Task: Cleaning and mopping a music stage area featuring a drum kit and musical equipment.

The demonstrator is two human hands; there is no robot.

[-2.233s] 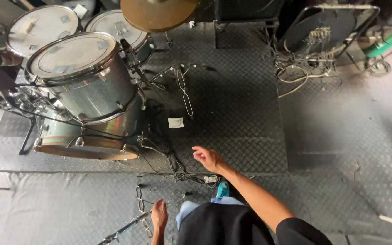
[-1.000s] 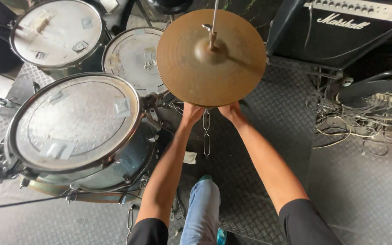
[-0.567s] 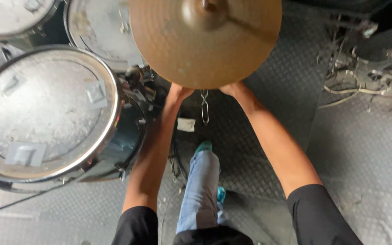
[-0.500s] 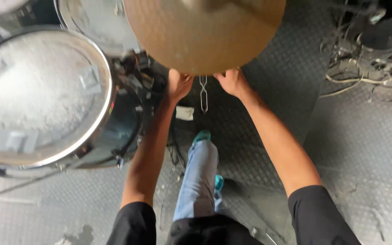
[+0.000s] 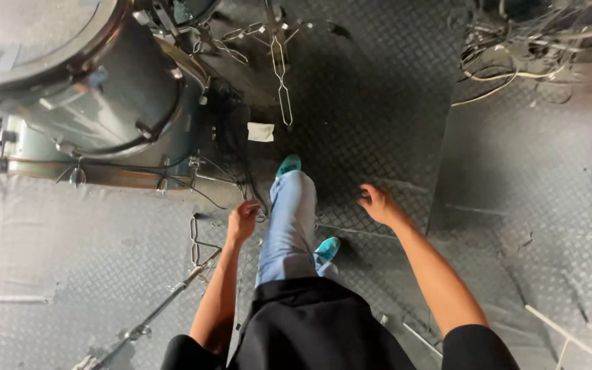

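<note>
My left hand [image 5: 242, 220] hangs loosely curled beside my left leg, holding nothing. My right hand [image 5: 377, 203] hangs to the right of my legs, fingers loosely bent, also holding nothing. Between them are my light blue trouser legs [image 5: 288, 226] and teal shoes [image 5: 288, 164], one stepping forward on the dark checker-plate floor [image 5: 364, 103]. A silver-grey floor tom drum [image 5: 70, 82] stands at the upper left, about an arm's length from my left hand. The legs of a cymbal stand [image 5: 281, 62] spread on the floor ahead of my front foot.
A white scrap of paper or tape [image 5: 261, 131] lies by the stand's legs. A metal stand pole [image 5: 152, 315] lies on the floor at lower left. Tangled cables [image 5: 515, 55] sit at the upper right. Grey floor covering [image 5: 49, 260] spreads left.
Both hands have come down from under the cymbal to my sides. The view has tilted down, so the cymbal is out of sight and the floor and my legs fill the frame.
</note>
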